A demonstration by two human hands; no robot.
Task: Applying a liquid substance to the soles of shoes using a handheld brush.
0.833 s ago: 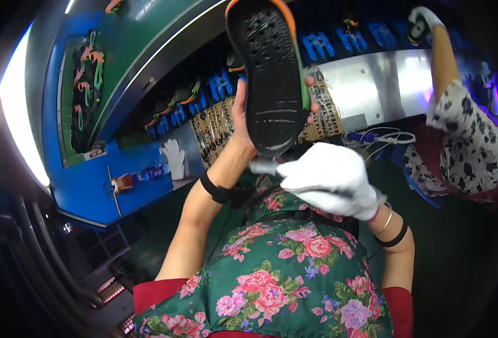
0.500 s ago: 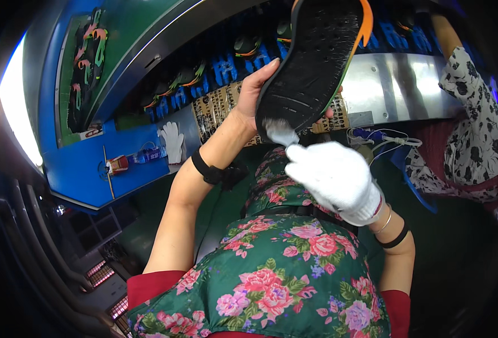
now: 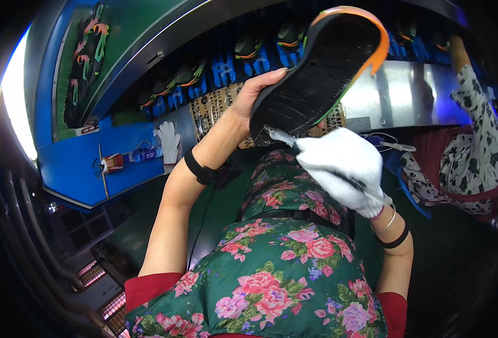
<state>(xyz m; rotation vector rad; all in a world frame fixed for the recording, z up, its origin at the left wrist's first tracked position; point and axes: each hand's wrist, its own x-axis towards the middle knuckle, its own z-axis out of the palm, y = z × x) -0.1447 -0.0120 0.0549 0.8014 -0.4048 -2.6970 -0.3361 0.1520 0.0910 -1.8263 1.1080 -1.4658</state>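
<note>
My bare left hand point(image 3: 250, 97) grips the near left edge of a shoe sole point(image 3: 322, 73), which is held up at a slant. The sole has a black, shiny inner face, an orange rim at its far end and a thin green line on its right side. My right hand point(image 3: 345, 166), in a white knit glove, is closed around a small brush point(image 3: 283, 137). The bristle end lies against the inner face at the sole's near end. Most of the brush's handle is hidden in the glove.
Shoe uppers on blue lasts point(image 3: 223, 70) line the conveyor ahead, behind a metal rail point(image 3: 407, 93) partly covered with brown printed tape point(image 3: 210, 110). The blue shelf point(image 3: 74, 174) at left holds a white glove point(image 3: 169, 142), a bottle point(image 3: 145, 152) and a red cup point(image 3: 113, 163). A co-worker's patterned sleeve point(image 3: 477, 107) is at right.
The sole has tilted and shifted right and down, so its orange far end now shows whole. The brush has turned, and the gloved hand has moved slightly right with it.
</note>
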